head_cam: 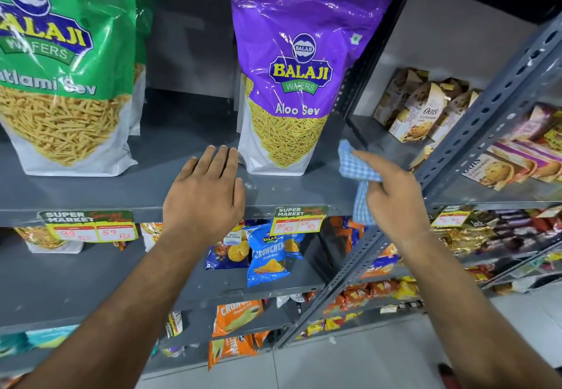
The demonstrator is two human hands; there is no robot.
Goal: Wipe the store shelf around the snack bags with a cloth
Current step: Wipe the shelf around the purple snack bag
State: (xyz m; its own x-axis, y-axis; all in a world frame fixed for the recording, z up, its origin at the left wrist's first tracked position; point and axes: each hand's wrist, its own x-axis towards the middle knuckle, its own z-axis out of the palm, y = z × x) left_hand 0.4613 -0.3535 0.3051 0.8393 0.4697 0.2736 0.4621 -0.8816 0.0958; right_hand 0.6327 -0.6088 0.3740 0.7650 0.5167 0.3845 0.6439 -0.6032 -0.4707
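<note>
Flanking the purple bag (292, 84): flat left hand (203, 197), cloth (359, 172), upright (486, 105).

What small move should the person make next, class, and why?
Probably sweep the cloth leftward along the shelf in front of the purple bag. The right hand holds it at the shelf's right end, that strip lies bare, and the left hand rests open, flat beside the bag.

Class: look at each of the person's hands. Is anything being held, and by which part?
The right hand grips a blue-and-white checked cloth near its bunched middle; one end hangs down. The left hand holds nothing, lying flat and open on the grey metal shelf.
</note>
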